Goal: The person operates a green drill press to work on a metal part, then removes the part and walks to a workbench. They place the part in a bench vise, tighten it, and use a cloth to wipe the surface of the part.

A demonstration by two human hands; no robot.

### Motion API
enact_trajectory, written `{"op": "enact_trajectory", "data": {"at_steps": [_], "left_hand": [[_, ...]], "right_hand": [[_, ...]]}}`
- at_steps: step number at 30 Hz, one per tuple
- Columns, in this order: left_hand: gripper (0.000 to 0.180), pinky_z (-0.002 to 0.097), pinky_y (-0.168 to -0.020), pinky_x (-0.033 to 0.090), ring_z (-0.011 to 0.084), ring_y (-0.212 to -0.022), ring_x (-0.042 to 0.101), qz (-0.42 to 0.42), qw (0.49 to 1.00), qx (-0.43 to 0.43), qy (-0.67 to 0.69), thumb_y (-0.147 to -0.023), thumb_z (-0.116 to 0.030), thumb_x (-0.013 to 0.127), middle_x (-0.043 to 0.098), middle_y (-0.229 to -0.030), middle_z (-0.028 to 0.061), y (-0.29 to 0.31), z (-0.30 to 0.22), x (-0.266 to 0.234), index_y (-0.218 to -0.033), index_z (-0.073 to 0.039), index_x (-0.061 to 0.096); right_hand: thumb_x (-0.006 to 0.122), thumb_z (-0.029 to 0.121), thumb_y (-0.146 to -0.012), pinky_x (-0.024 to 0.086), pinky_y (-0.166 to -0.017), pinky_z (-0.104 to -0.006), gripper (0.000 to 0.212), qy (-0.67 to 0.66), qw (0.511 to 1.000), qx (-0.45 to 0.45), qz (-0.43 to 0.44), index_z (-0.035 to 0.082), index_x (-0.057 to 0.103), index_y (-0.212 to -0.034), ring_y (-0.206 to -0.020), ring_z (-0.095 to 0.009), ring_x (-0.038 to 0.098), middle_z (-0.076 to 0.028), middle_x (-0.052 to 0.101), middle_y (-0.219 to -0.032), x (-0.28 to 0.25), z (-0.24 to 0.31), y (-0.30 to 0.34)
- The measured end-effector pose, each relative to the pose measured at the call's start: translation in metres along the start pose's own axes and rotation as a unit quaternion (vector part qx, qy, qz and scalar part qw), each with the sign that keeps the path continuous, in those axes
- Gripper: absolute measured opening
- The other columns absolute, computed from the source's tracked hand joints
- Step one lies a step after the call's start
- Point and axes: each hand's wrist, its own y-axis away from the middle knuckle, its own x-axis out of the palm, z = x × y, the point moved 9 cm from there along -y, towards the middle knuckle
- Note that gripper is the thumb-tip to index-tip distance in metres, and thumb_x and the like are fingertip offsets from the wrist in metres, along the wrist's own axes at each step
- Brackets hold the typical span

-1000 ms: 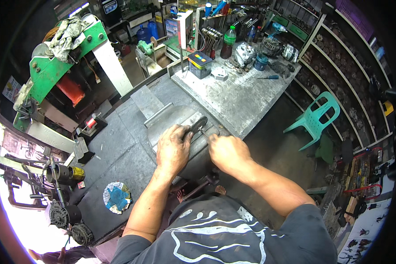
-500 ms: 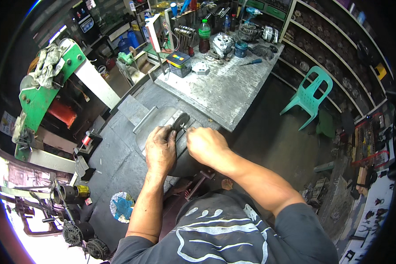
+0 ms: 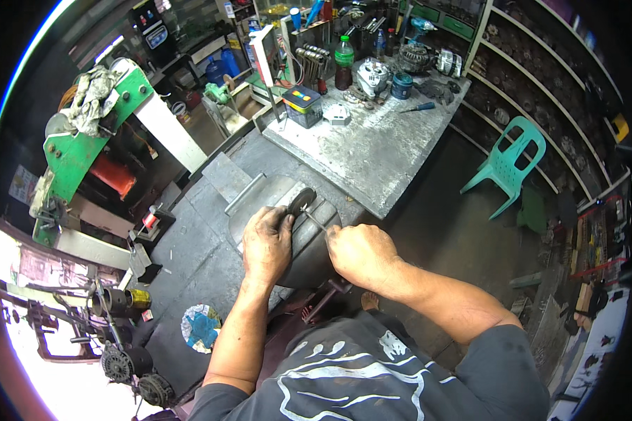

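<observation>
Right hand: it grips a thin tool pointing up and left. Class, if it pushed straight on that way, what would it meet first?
Probably the small dark part held by the left hand; the right hand's tool tip already seems to reach it, though depth is unclear.

**Dark part and thin rod over a grey metal block**

A small dark, rounded metal part (image 3: 302, 201) sits tilted atop the grey ribbed metal block (image 3: 309, 242), at about 11 o'clock from the picture's centre. A thin metal rod (image 3: 314, 220) slants from it toward 4 o'clock, its lower end hidden in a fist.
</observation>
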Motion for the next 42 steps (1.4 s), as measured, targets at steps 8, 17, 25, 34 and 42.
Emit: {"op": "enact_trajectory", "data": {"at_steps": [8,17,25,34,42], "left_hand": [[0.021,0.0458,-0.091,0.056,0.0405,-0.102,0.072,0.03,0.999,-0.027,-0.01,-0.097,-0.014,0.075,0.075,-0.105,0.0193,0.004,0.001,0.001,-0.112,0.001,0.078],[0.022,0.0468,-0.094,0.056,0.0394,-0.105,0.072,0.014,0.999,-0.032,-0.009,-0.097,-0.017,0.076,0.075,-0.106,0.0174,0.007,0.005,0.001,-0.112,0.0,0.078],[0.02,0.0478,-0.092,0.055,0.04,-0.102,0.071,0.016,0.999,-0.032,0.012,-0.097,-0.016,0.075,0.074,-0.103,0.0173,0.0,-0.005,-0.001,-0.11,-0.001,0.079],[0.033,0.0468,-0.106,0.052,0.0369,-0.119,0.068,-0.291,0.944,-0.139,-0.075,-0.091,-0.017,0.082,0.075,-0.122,0.0159,0.153,0.134,-0.105,-0.122,-0.006,0.075],[0.031,0.0546,-0.104,0.053,0.0448,-0.12,0.065,-0.05,0.834,-0.509,-0.207,-0.103,-0.03,0.067,0.067,-0.132,0.0246,0.385,0.348,-0.105,-0.12,-0.005,0.07]], "right_hand": [[0.055,0.019,-0.104,0.065,-0.071,-0.0534,0.029,-0.057,0.992,-0.035,-0.11,-0.001,0.073,-0.096,-0.077,-0.042,0.079,-0.025,0.076,-0.081,-0.01,-0.005,-0.009],[0.053,0.022,-0.104,0.064,-0.072,-0.0564,0.029,-0.06,0.991,-0.073,-0.091,-0.002,0.07,-0.103,-0.08,-0.045,0.078,-0.025,0.076,-0.083,-0.017,-0.007,-0.002],[0.062,0.016,-0.095,0.064,-0.068,-0.0507,0.019,0.019,0.987,-0.087,-0.131,0.002,0.073,-0.09,-0.075,-0.036,0.078,-0.018,0.077,-0.083,-0.021,0.013,-0.012],[0.057,0.02,-0.11,0.053,-0.063,-0.0474,0.026,-0.212,0.963,0.036,-0.161,-0.002,0.071,-0.107,-0.066,-0.036,0.068,-0.019,0.069,-0.079,-0.028,-0.107,0.077],[0.071,0.0,-0.097,0.057,-0.083,-0.042,0.029,-0.366,0.895,-0.215,-0.138,-0.001,0.072,-0.126,-0.091,-0.035,0.072,-0.02,0.075,-0.107,-0.017,0.019,0.054]]}}
